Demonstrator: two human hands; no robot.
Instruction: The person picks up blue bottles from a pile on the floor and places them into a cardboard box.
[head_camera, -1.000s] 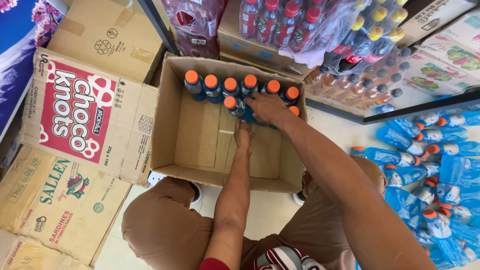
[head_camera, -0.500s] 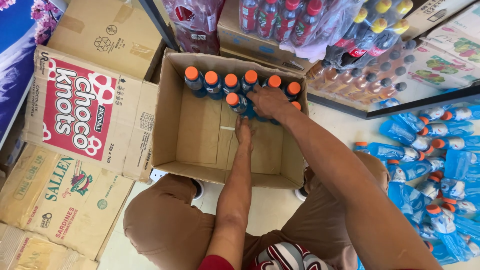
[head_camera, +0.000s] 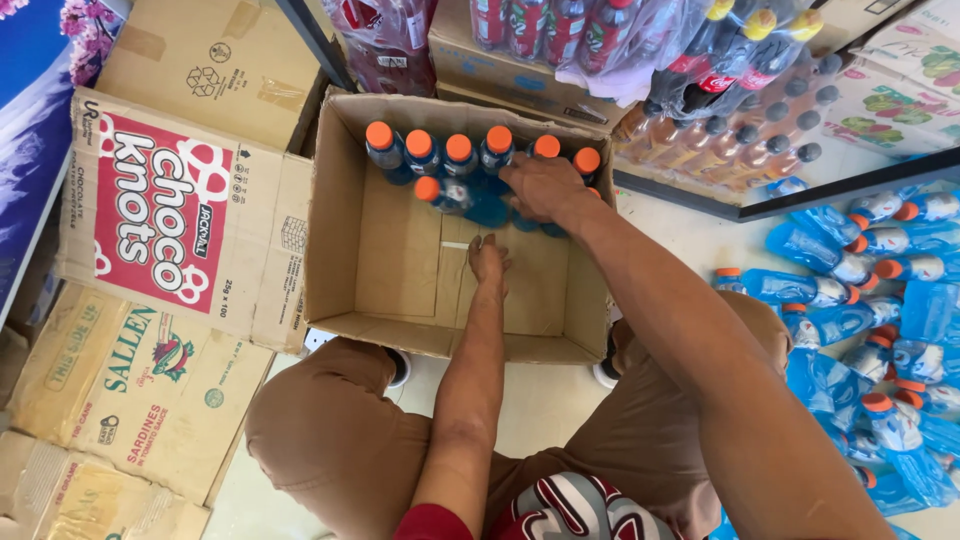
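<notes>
Since a second ago the right hand (head_camera: 540, 187) has slid along the row of blue bottles (head_camera: 455, 170) packed upright against the far wall of the cardboard box (head_camera: 400, 270), fingers clasping one, while the left hand (head_camera: 488, 260) presses flat and empty on the box floor, likely for balance.

Single view, head-mounted, no second view to share scene. Looks steeply down from above crouching person's knees, facing forward toward open cardboard box (head_camera: 440, 300) on floor (head_camera: 540, 400). Close range: forearms fill lower frame, box centre. Left hand (head_camera: 488, 260) and right hand (head_camera: 540, 188) inside box. Frame edges: flattened cartons (head_camera: 170, 220) left, loose blue bottles (head_camera: 880, 330) right, shelf stock top.
</notes>
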